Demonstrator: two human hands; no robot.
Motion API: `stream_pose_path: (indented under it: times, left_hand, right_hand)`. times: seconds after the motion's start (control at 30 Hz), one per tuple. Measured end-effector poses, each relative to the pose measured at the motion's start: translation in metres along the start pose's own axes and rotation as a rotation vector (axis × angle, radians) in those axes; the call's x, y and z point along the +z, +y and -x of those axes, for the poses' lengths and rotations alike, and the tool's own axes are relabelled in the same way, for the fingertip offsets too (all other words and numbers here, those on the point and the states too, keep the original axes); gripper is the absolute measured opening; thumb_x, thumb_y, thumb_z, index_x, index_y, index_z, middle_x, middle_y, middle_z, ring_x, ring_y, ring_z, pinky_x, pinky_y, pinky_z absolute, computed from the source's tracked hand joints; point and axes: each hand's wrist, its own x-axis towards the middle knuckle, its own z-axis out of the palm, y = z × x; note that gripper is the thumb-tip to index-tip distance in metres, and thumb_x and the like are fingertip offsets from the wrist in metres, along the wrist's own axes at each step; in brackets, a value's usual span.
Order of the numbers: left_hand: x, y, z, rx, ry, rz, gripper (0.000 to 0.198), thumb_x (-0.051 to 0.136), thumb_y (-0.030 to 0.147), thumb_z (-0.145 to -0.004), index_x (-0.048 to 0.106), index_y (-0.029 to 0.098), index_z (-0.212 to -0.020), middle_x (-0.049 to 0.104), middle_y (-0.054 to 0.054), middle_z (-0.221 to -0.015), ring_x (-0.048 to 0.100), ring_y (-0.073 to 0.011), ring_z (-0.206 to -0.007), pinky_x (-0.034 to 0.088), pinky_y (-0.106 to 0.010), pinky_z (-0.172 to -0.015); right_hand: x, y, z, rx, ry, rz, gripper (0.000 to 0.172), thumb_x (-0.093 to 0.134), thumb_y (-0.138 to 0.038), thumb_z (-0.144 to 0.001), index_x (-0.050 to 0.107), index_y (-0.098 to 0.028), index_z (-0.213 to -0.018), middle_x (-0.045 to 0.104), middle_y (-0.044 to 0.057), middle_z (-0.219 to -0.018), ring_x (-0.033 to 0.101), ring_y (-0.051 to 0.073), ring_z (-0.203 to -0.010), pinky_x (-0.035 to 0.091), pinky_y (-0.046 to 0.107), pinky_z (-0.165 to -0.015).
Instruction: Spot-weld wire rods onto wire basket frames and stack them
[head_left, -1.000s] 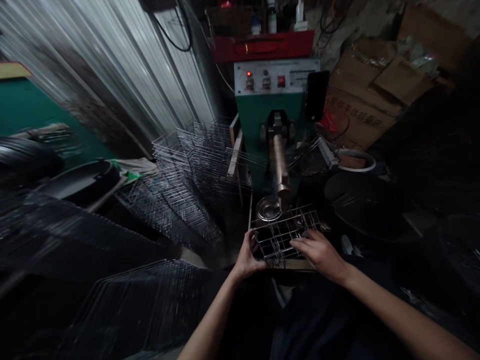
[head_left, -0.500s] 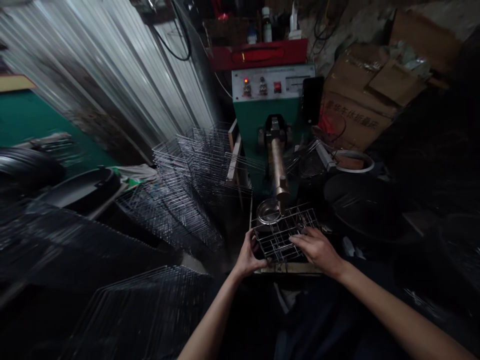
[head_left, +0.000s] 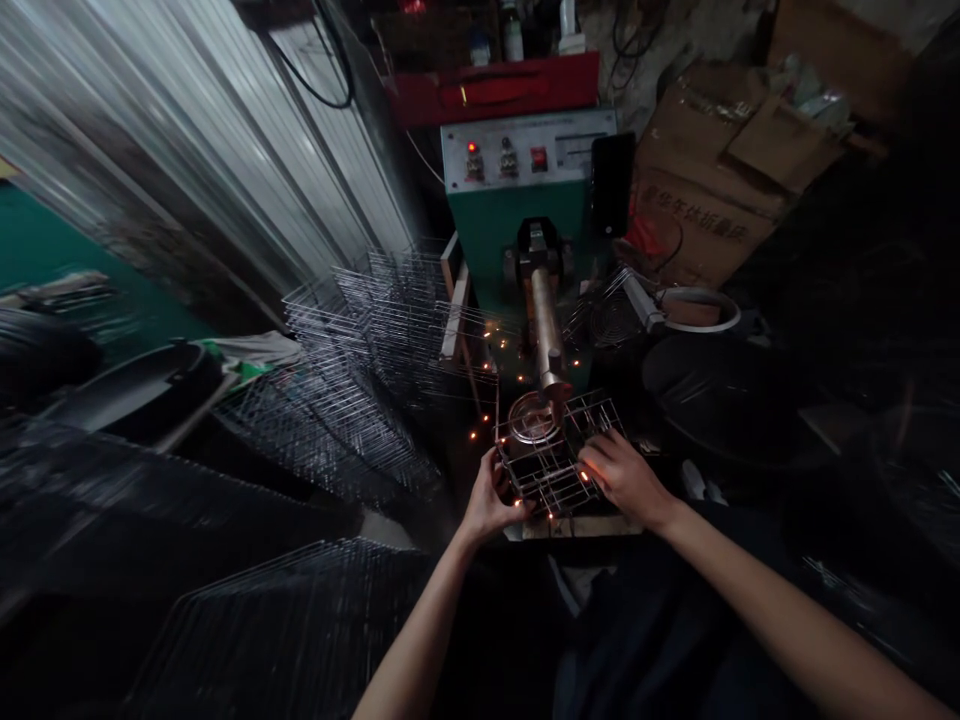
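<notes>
A small wire rack (head_left: pixel 559 480) lies under the metal electrode arm (head_left: pixel 549 335) of a green spot welder (head_left: pixel 480 225). My left hand (head_left: pixel 487 505) is closed around the rack's left edge, thumb along the near side. With bent fingers my right hand (head_left: pixel 622 480) grips the rack's right part; its fingertips are partly hidden among the wires. A round shiny metal dish (head_left: pixel 532 418) sits at the rack's far left, beside the electrode tip. Orange sparks scatter around the tip, the rack and my fingers.
Stacked wire grids (head_left: pixel 360 370) stand left of the welder, and more wire panels (head_left: pixel 285 620) lie at the lower left. A dark phone (head_left: pixel 611 185) is fixed to the welder's right side. Behind are a cardboard box (head_left: pixel 697 190) and a round pan (head_left: pixel 697 308).
Sparks have appeared around the electrode tip and rack. My right fingers have curled in closer on the wires. The whole view has shifted slightly.
</notes>
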Motion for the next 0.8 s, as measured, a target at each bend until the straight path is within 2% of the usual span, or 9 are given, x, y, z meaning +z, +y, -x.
stream_pose_path:
  times: [0.1,0.23,0.47,0.63,0.8]
  left_hand:
    - [-0.003,0.005,-0.013,-0.004,0.013,0.013,0.105,0.09,0.022,-0.056,0.028,0.028,-0.14,0.052,-0.013,-0.136,0.053,-0.0322,-0.129,0.041,-0.057,-0.111]
    - [-0.006,0.003,-0.021,-0.025,0.015,0.002,0.101,0.089,0.023,-0.056,0.031,0.028,-0.139,0.051,-0.014,-0.138,0.054,-0.0328,-0.128,0.043,-0.057,-0.109]
    - [-0.009,0.005,-0.023,-0.067,0.057,0.027,0.103,0.091,0.025,-0.053,0.035,0.026,-0.139,0.048,-0.015,-0.142,0.054,-0.0335,-0.128,0.048,-0.053,-0.105]
    - [-0.013,0.009,-0.036,-0.1,0.028,0.099,0.099,0.093,0.027,-0.052,0.039,0.027,-0.136,0.047,-0.014,-0.143,0.056,-0.0329,-0.125,0.05,-0.05,-0.104]
    - [-0.019,0.004,-0.048,-0.065,0.083,0.094,0.103,0.093,0.026,-0.049,0.038,0.028,-0.137,0.045,-0.014,-0.143,0.055,-0.0331,-0.126,0.048,-0.051,-0.105]
  right_hand:
    - [0.005,0.007,-0.013,0.014,0.041,0.06,0.015,0.05,-0.02,-0.1,0.064,-0.019,-0.094,0.063,0.008,-0.089,0.054,0.023,-0.085,0.048,0.039,-0.087]
    - [0.007,0.015,-0.023,0.076,0.073,0.078,0.013,0.058,-0.027,-0.098,0.064,-0.018,-0.091,0.062,0.009,-0.092,0.054,0.025,-0.092,0.048,0.036,-0.082]
    - [0.001,0.016,-0.025,0.105,0.023,0.246,0.018,0.062,-0.033,-0.095,0.067,-0.016,-0.096,0.063,0.011,-0.094,0.053,0.028,-0.094,0.044,0.037,-0.079]
    - [-0.001,0.02,-0.04,0.128,-0.075,0.251,0.009,0.058,-0.019,-0.096,0.067,-0.016,-0.098,0.065,0.011,-0.099,0.054,0.027,-0.095,0.044,0.036,-0.084]
    - [0.004,0.03,-0.048,0.114,-0.092,0.153,0.015,0.053,-0.009,-0.095,0.066,-0.017,-0.093,0.064,0.009,-0.095,0.055,0.024,-0.092,0.045,0.036,-0.088]
